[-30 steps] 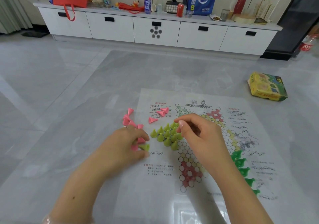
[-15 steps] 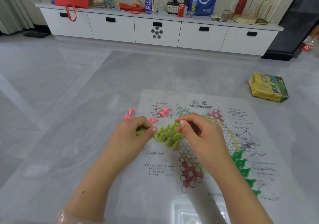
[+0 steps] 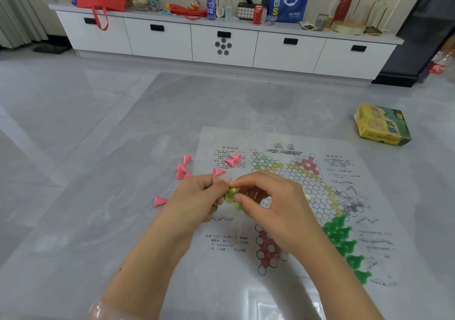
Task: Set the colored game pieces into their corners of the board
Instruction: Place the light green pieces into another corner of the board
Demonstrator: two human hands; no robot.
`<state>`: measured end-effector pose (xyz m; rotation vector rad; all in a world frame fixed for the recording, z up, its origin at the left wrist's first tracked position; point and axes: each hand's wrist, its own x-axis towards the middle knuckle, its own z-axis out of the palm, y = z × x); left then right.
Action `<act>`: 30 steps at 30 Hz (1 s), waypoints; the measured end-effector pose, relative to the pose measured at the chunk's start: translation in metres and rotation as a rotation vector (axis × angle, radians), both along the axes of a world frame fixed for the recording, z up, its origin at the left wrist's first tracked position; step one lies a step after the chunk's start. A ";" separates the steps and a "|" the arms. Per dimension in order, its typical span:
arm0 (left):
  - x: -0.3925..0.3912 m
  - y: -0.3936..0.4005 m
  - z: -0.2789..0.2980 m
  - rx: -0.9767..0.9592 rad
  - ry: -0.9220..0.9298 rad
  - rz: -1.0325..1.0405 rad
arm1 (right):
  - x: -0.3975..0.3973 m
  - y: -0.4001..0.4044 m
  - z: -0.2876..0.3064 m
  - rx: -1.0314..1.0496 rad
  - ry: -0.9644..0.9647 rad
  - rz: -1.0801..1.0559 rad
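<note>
Your left hand (image 3: pixel 197 196) and right hand (image 3: pixel 273 204) meet over the left part of the printed paper game board (image 3: pixel 283 282), which lies flat on the glossy grey worktop (image 3: pixel 98 221). Both sets of fingers are curled, pinching into the cluster of yellow-green plastic pawn pieces (image 3: pixel 231 196); which hand actually holds which piece is hidden. Those pieces sit on the board's left corner, mostly covered by your hands, so you can't tell which way they point.

Dark green plastic pawn pieces (image 3: pixel 344 243) stand upright in a line running along the board's lower right corner, down toward its near right edge. Pink plastic cone pieces (image 3: pixel 183 169) lie tipped on their sides, some off the board's left edge on the worktop, a few on the printed text at upper left; one lone pink cone (image 3: pixel 160 201) lies just left of your left hand, tip pointing left.

Yellow and green cardboard box (image 3: pixel 382 125) lies on the worktop well right of the board's far corner; its contents are not visible. Bare worktop stretches left and beyond the board. White low cabinet (image 3: pixel 221 43) runs along the far wall.
</note>
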<state>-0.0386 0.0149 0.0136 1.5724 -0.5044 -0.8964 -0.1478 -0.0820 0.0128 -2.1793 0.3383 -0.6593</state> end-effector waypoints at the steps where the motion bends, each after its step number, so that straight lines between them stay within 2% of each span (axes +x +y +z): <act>1: 0.000 0.000 0.000 -0.004 0.007 -0.004 | 0.000 0.000 0.000 -0.013 -0.010 -0.003; 6: 0.000 0.000 -0.003 -0.051 0.014 -0.040 | 0.000 -0.001 0.000 -0.003 -0.013 -0.059; 10: 0.004 0.002 -0.006 -0.092 0.013 0.011 | -0.007 -0.014 0.001 0.129 0.014 -0.333; 14: 0.006 0.004 -0.007 -0.072 -0.027 0.037 | -0.015 -0.026 -0.005 0.080 0.144 -0.502; 21: 0.004 0.002 -0.004 -0.106 0.001 0.117 | -0.014 -0.025 -0.017 -0.087 0.395 -0.462; 30: 0.004 0.002 0.005 -0.100 0.015 0.164 | -0.009 -0.020 -0.021 -0.102 0.484 -0.414</act>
